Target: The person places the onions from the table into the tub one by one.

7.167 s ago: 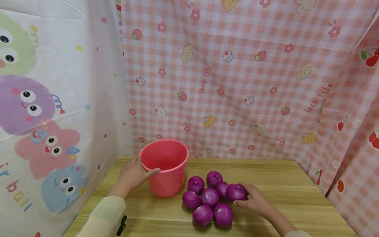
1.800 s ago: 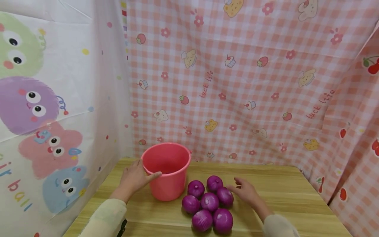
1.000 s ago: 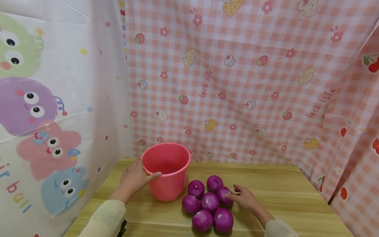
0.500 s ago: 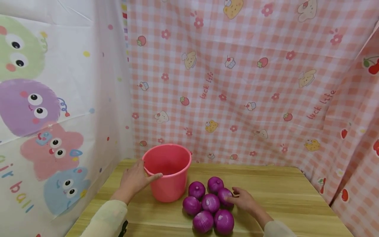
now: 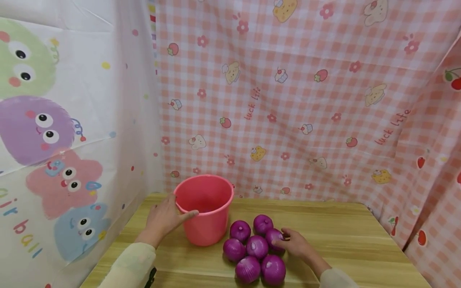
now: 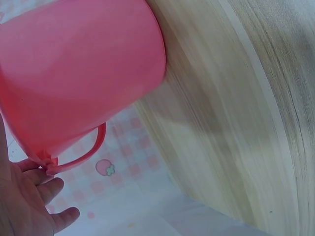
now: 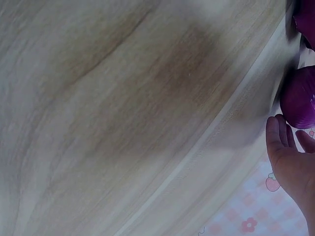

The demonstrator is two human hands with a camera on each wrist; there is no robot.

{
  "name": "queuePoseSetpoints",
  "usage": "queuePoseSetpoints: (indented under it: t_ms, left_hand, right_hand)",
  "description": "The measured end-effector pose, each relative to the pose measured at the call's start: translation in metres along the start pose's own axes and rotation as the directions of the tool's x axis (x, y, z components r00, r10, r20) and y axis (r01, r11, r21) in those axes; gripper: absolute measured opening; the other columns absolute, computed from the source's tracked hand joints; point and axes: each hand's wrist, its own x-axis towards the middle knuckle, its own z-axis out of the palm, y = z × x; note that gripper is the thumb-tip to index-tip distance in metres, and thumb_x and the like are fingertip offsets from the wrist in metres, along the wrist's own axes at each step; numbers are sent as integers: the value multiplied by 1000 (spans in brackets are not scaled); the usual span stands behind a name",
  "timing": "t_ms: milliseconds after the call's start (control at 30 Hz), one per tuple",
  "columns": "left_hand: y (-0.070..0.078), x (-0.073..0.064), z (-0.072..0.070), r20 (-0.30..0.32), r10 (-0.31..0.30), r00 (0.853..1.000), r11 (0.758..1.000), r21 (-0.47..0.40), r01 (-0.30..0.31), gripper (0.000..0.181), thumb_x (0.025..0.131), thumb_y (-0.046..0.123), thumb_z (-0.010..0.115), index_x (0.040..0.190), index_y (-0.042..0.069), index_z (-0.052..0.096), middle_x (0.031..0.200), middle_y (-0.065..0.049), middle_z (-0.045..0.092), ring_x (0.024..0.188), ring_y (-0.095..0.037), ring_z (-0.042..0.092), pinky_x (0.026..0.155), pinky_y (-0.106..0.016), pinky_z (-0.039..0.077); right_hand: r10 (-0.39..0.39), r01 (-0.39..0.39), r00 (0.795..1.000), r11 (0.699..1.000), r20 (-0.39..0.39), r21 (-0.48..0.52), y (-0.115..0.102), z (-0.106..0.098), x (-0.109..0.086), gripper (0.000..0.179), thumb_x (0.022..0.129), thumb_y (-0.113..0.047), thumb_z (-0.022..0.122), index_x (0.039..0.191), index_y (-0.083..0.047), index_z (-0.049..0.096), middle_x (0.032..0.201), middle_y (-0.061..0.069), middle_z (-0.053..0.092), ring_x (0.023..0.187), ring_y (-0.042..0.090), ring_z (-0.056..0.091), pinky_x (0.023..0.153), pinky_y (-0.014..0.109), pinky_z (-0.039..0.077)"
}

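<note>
Several purple onions [image 5: 257, 247] lie in a cluster on the wooden table [image 5: 335, 228]. My right hand [image 5: 297, 244] holds the onion [image 5: 271, 237] at the cluster's right edge, thumb across its front and fingers at its back right. Fingers [image 7: 275, 132] and thumb show close at that onion [image 7: 301, 101] in the right wrist view. To the left of the cluster stands a pink bucket [image 5: 207, 230], upright. My left hand [image 5: 163, 219] rests against its left rim, thumb along the front, with loosely spread fingers [image 6: 49, 191] beside the handle [image 6: 88, 156]. A sliver of purple shows inside the bucket.
A pink checked cloth [image 5: 288, 104] hangs behind the table. To the left is a white cloth [image 5: 119, 100] with cartoon figures, and another patterned cloth [image 5: 432, 172] hangs on the right. A small black object [image 5: 151, 277] sits near the left sleeve.
An onion held in the right hand 7.2 seconds ago has left the cluster's right side. The right hand has come back and moved down and left onto another onion. The left hand stays at the bucket.
</note>
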Motion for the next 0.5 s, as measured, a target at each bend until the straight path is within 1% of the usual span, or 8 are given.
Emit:
queuePoseSetpoints:
  t_ms: [100,233,367,500]
  left_hand:
    - [1,0,-1,-1,-10,1000,1000,8,10,125,69,91,52,154,4,27,145,-20,47,128,-42,47,101,-74,30]
    - [2,0,-1,-8,-13,1000,1000,28,13,124,69,91,52,152,1,30,141,-21,51,124,-42,50,100,-73,33]
    - [3,-1,-2,-10,-14,1000,999,37,15,123,69,90,53,151,1,32,137,-20,53,122,-41,52,99,-73,34]
    - [2,-1,-2,0,-22,1000,999,46,22,123,68,90,54,151,2,33,136,-19,54,121,-40,53,99,-72,35]
  right_hand:
    - [7,-7,1000,1000,6,0,2,1,1,76,82,-25,81,134,18,47,117,29,62,110,41,60,98,55,46]
    - [-6,6,1000,1000,19,3,4,1,2,73,80,-21,83,132,17,49,111,23,65,104,37,63,95,53,49]
    - [-19,19,1000,1000,17,7,5,2,1,68,80,-19,82,130,16,52,107,19,67,101,34,64,92,52,51]
    - [-17,17,1000,1000,10,3,5,2,1,65,80,-20,82,129,14,54,105,18,67,99,33,64,91,51,52]
